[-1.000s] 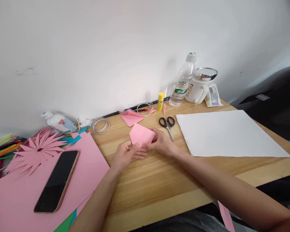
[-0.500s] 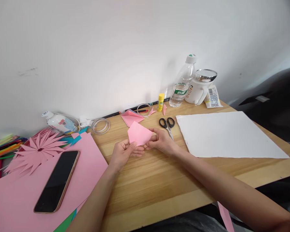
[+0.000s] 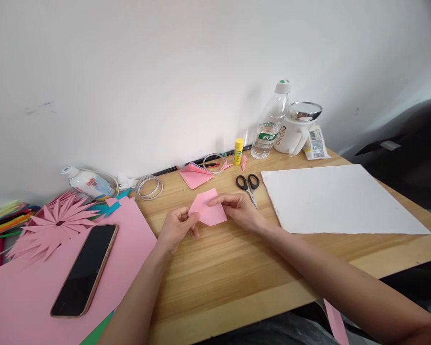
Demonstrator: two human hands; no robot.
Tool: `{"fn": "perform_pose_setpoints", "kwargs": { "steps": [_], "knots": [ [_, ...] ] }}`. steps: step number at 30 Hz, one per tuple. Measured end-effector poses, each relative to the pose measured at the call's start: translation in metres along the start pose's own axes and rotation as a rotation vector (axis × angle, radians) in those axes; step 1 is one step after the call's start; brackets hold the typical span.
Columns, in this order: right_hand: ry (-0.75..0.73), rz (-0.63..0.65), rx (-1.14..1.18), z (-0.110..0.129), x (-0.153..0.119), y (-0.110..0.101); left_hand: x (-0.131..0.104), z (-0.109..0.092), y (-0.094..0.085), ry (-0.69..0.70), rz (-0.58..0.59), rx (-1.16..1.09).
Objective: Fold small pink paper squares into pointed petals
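Head view: one folded pink paper piece [image 3: 206,211], angular in outline, left of the scissors [image 3: 250,189] and slightly nearer the viewer.
Paper between hands: left hand [image 3: 175,227] at its left corner, right hand [image 3: 242,209] at its right side; contact with the table [image 3: 208,282] cannot be told.
Left grip: thumb and fingers pinched on the corner, probably as an anchor.
Right grip: thumb on the upper face, other fingers partly hidden at the right edge; seemingly bracing the paper against the left hand's hold.
Scissors: black loops facing away, blades toward the right wrist; likely parked within reach.
Pink paper stack [image 3: 197,176]: left of the scissors, slightly beyond; presumably piled for easy access.
Glue stick [image 3: 238,152]: yellow, upright, beyond the scissors; perhaps stood on end to save room.
White board [image 3: 337,201]: flat, right of the scissors.
Phone [image 3: 84,273]: well left of the scissors, on a pink sheet [image 3: 132,244]; possibly out of the hands' way.
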State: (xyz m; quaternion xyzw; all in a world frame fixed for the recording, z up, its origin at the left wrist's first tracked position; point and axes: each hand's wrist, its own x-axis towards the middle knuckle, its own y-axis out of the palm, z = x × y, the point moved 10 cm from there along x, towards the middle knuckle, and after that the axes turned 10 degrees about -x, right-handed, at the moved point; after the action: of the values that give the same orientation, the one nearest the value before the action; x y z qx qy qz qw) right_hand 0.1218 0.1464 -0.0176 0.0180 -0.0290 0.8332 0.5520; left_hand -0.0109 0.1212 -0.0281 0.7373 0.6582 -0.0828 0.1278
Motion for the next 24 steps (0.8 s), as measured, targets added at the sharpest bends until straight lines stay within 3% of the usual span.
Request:
{"fn": "perform_pose_setpoints", "kwargs": {
  "steps": [4,9,14,19,24],
  "knots": [
    [0.004,0.023,-0.038,-0.006,-0.002,0.006,0.001,-0.006,-0.010,0.080,-0.126,-0.117],
    [-0.053,0.060,-0.046,-0.002,-0.004,0.013,0.003,-0.002,-0.007,0.052,-0.106,-0.257],
    [-0.142,0.068,-0.258,0.011,-0.009,0.016,0.004,0.003,-0.013,0.038,-0.151,-0.296],
    [-0.208,0.054,-0.357,0.018,-0.011,0.016,0.004,0.001,-0.008,0.059,-0.090,-0.330],
    [-0.202,0.034,-0.391,0.019,-0.010,0.014,0.003,-0.005,-0.007,0.115,-0.100,-0.359]
  ]
}}
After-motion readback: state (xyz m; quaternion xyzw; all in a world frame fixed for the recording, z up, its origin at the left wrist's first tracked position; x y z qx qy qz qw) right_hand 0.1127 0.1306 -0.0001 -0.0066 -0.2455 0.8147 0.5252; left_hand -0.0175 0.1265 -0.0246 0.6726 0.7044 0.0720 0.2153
